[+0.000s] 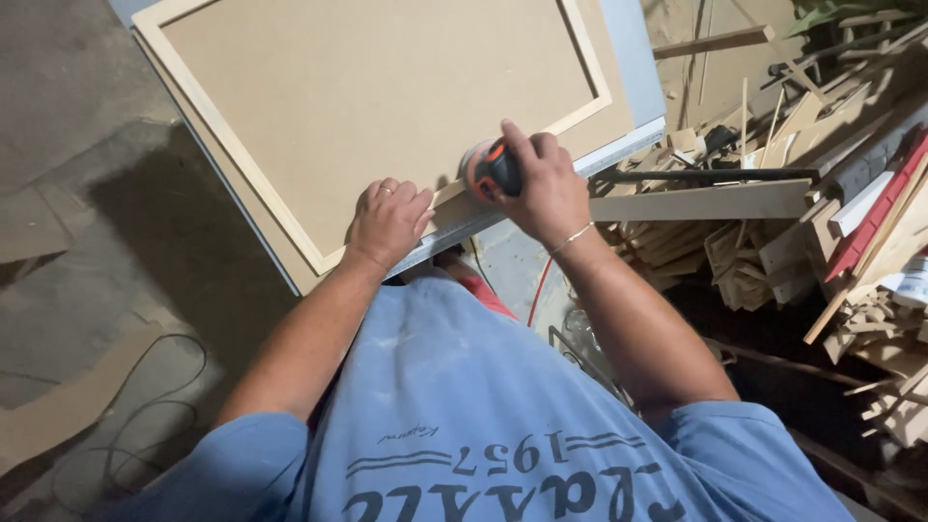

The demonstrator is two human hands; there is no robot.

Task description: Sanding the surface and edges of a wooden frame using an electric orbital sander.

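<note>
Two hands: we work with both on the near edge of the framed panel (387,106), which serves as our landmark.
Left hand (390,220): we lay it knuckles up, fingers curled over the panel's near moulding strip, pressing it down; it grips no tool.
Right hand (546,184): just to the right of the left one along the same edge, we wrap it over the orange and black sander (491,169), forefinger stretched along the top.
Sander position: it sits on the near moulding, close to the panel's near right corner; we cannot see whether its pad lies flat.
How we do it well: we judge that we should keep the tool level on the narrow strip, move it along the grain with light, even pressure, and hold the panel steady with the free hand so the edge does not round over.
Cord: below the panel's near edge, a red lead (537,290) hangs toward us; we keep it away from the pad.
Panel look: a flat brown board, matt and smooth, with a pale raised wooden frame running round inside its edges; it lies on a grey bench top (633,68).
Far right of the panel: a heap of offcut wood strips (773,222).
Left of the panel: concrete floor (68,126) with a loose black cable (135,425).
</note>
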